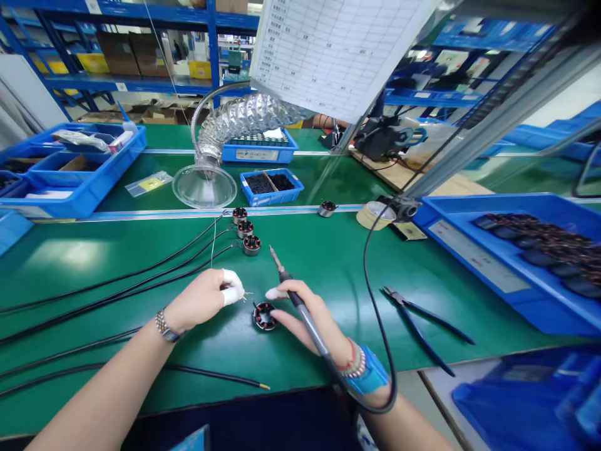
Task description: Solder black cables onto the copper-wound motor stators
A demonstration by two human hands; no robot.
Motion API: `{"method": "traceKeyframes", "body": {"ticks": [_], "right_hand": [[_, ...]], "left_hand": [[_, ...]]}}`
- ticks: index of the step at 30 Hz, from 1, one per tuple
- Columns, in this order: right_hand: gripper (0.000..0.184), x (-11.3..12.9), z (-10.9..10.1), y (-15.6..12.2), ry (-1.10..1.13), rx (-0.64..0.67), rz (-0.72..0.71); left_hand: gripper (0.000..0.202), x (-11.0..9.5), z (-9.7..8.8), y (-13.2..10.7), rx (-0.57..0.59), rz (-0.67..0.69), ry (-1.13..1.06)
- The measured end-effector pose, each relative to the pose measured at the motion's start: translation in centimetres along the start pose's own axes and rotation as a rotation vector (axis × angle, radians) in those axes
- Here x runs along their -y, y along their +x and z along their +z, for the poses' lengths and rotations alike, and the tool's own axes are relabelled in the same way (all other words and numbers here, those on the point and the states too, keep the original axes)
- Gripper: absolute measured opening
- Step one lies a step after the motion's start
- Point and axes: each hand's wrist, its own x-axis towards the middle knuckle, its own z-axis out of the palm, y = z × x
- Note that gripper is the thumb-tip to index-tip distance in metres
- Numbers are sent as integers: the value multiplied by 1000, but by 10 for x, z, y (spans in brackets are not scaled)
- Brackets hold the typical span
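My left hand, its fingertips wrapped in white finger cots, pinches a thin solder wire just left of a copper-wound motor stator lying on the green mat. My right hand grips a black soldering iron, its metal tip pointing away and held clear of the stator. That hand's fingertips rest close to the stator's right side. Farther up the mat, several stators stand in a row with black cables trailing left.
A blue tray of wound stators and black-handled pliers lie to the right. A tape roll, a fume hood with foil duct, blue parts bins and a hanging paper sheet stand beyond.
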Motion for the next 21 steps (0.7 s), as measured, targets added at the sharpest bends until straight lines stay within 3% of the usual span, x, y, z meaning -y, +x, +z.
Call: {"method": "traceKeyframes", "body": {"ticks": [2, 9, 17, 21], "right_hand": [[27, 3, 5, 9, 37, -52, 5], [27, 6, 20, 26, 99, 14, 25], [30, 10, 19, 33, 49, 138, 13], [27, 17, 11, 31, -53, 97, -57]], "left_hand": [[18, 7, 1, 0, -20, 13, -59], [18, 13, 3, -3, -43, 44, -105], [15, 20, 8, 0, -17, 67, -104], [14, 19, 10, 2, 5, 64, -101]]}}
